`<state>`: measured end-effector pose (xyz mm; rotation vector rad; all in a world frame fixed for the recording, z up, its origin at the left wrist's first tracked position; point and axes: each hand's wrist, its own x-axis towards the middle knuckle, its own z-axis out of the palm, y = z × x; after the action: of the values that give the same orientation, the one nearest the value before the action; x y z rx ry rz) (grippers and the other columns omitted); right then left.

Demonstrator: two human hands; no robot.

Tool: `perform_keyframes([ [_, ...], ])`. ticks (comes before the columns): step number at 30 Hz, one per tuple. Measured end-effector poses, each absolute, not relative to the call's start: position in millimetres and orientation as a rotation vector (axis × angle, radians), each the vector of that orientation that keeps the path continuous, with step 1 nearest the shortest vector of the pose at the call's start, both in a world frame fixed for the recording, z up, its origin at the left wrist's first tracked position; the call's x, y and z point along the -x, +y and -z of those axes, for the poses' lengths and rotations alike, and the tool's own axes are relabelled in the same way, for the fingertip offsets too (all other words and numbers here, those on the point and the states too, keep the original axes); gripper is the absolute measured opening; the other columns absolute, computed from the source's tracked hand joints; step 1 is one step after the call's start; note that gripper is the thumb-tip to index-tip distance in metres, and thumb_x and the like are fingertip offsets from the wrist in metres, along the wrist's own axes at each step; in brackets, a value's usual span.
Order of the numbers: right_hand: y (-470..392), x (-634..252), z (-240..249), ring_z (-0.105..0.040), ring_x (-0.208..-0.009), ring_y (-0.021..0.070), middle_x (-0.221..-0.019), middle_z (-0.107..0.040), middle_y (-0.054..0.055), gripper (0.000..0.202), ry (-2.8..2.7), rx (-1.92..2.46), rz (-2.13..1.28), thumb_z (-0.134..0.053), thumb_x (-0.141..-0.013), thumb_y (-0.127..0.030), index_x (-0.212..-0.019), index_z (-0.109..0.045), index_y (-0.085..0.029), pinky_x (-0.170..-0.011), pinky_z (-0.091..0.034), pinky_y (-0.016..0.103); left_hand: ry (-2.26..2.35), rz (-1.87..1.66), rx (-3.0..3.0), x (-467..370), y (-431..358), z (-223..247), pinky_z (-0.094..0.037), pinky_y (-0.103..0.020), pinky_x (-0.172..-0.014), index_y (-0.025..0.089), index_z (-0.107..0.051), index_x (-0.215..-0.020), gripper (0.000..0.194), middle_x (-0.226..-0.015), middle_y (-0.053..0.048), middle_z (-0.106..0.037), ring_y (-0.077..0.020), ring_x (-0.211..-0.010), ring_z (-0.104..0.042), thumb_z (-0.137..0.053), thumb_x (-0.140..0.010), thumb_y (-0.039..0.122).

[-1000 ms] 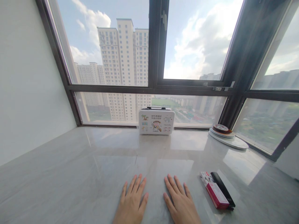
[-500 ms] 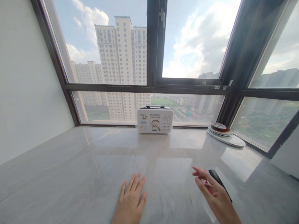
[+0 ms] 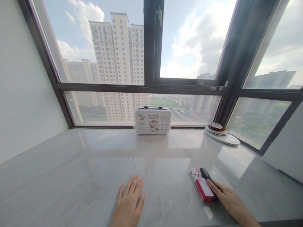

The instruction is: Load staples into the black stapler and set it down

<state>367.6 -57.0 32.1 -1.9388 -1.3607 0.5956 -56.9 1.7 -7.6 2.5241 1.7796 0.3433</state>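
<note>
Flat on the grey marbled surface lies my left hand (image 3: 129, 200), fingers spread and nothing in it. My right hand (image 3: 222, 192) is closed around the near part of a long black object (image 3: 205, 174) that looks like a stapler; its thumb lies on top and the other fingers are partly hidden. Right against the stapler's left side rests a small red and white box (image 3: 203, 186), which the hand does not visibly grip. Both lie slanted on the surface.
A white case (image 3: 153, 122) with cartoon prints and a black handle stands upright against the window. A stack of plates and round lids (image 3: 221, 134) sits in the right corner. Dark window frames (image 3: 104, 87) edge the marbled sill (image 3: 94, 176) at the back.
My right hand has turned from hovering beside the black stapler to gripping it, so the red and white box now shows. My left hand stays in place while the view shifts slightly.
</note>
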Motion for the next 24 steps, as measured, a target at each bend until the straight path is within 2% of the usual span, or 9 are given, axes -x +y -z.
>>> perform_keyframes([
  [3, -52, -329, -34, -0.070, -0.106, 0.0324, -0.106, -0.079, 0.000, 0.065, -1.470, 1.924, -0.629, -0.042, -0.089, -0.077, -0.116, -0.077, -0.030, -0.088, -0.053, 0.035, 1.777, -0.348, -2.523, 56, 1, 8, -0.019, -0.056, -0.126, 0.033, -0.029, -0.159, 0.055, -0.166, 0.006, -0.022, -0.0259, -0.155, -0.019, -0.028, -0.105, 0.046],
  [8, -40, -236, -32, -0.072, -0.089, 0.0258, -0.093, -0.078, -0.001, 0.058, -1.561, 1.913, -0.585, -0.032, -0.098, -0.072, -0.117, -0.074, -0.036, -0.076, -0.050, 0.030, 1.727, -0.449, -2.479, 58, -1, 5, -0.018, -0.056, -0.126, 0.033, -0.035, -0.157, 0.054, -0.165, 0.005, -0.027, -0.0253, -0.154, -0.022, -0.031, -0.105, 0.048],
  [11, -31, -178, -30, -0.073, -0.085, 0.0253, -0.088, -0.078, 0.001, 0.054, -1.591, 1.929, -0.537, -0.031, -0.100, -0.068, -0.120, -0.072, -0.039, -0.069, -0.047, 0.028, 1.706, -0.655, -2.313, 61, -2, 3, -0.021, -0.053, -0.126, 0.030, -0.048, -0.150, 0.052, -0.159, 0.001, -0.043, -0.0225, -0.150, -0.033, -0.024, -0.107, 0.046],
  [14, -26, -137, -27, -0.074, -0.091, 0.0272, -0.097, -0.079, 0.005, 0.054, -1.538, 1.967, -0.476, -0.033, -0.101, -0.065, -0.125, -0.071, -0.035, -0.070, -0.047, 0.029, 1.745, -0.912, -2.046, 55, -5, 0, -0.035, -0.048, -0.121, 0.023, -0.061, -0.136, 0.056, -0.142, -0.006, -0.062, -0.0230, -0.137, -0.051, -0.019, -0.107, 0.046],
  [16, -26, -126, -26, -0.074, -0.092, 0.0276, -0.101, -0.079, 0.007, 0.055, -1.510, 1.952, -0.465, -0.034, -0.102, -0.064, -0.125, -0.072, -0.032, -0.070, -0.047, 0.029, 1.795, -1.017, -1.960, 44, -8, -5, -0.045, -0.046, -0.112, 0.019, -0.063, -0.131, 0.056, -0.133, -0.010, -0.067, -0.0266, -0.128, -0.058, -0.029, -0.103, 0.054],
  [18, -29, -129, -26, -0.073, -0.088, 0.0264, -0.097, -0.079, 0.008, 0.056, -1.496, 1.902, -0.461, -0.034, -0.102, -0.064, -0.122, -0.073, -0.030, -0.068, -0.047, 0.028, 1.898, -1.044, -1.990, 28, -12, -10, -0.050, -0.046, -0.104, 0.015, -0.060, -0.133, 0.058, -0.129, -0.014, -0.066, -0.0309, -0.122, -0.060, -0.043, -0.097, 0.058],
  [21, -37, -150, -24, -0.071, -0.078, 0.0238, -0.084, -0.077, 0.005, 0.056, -1.486, 1.830, -0.488, -0.034, -0.102, -0.064, -0.117, -0.075, -0.029, -0.066, -0.046, 0.027, 2.056, -1.000, -2.099, 9, -19, -15, -0.051, -0.046, -0.095, 0.015, -0.056, -0.136, 0.056, -0.124, -0.016, -0.063, -0.0334, -0.114, -0.062, -0.054, -0.091, 0.047],
  [24, -45, -176, -21, -0.069, -0.073, 0.0222, -0.075, -0.073, 0.001, 0.053, -1.472, 1.817, -0.548, -0.035, -0.101, -0.064, -0.116, -0.075, -0.032, -0.066, -0.045, 0.026, 2.036, -0.987, -2.126, 8, -21, -15, -0.052, -0.041, -0.089, 0.018, -0.061, -0.126, 0.041, -0.114, -0.012, -0.064, -0.0297, -0.103, -0.065, -0.053, -0.092, 0.039],
])
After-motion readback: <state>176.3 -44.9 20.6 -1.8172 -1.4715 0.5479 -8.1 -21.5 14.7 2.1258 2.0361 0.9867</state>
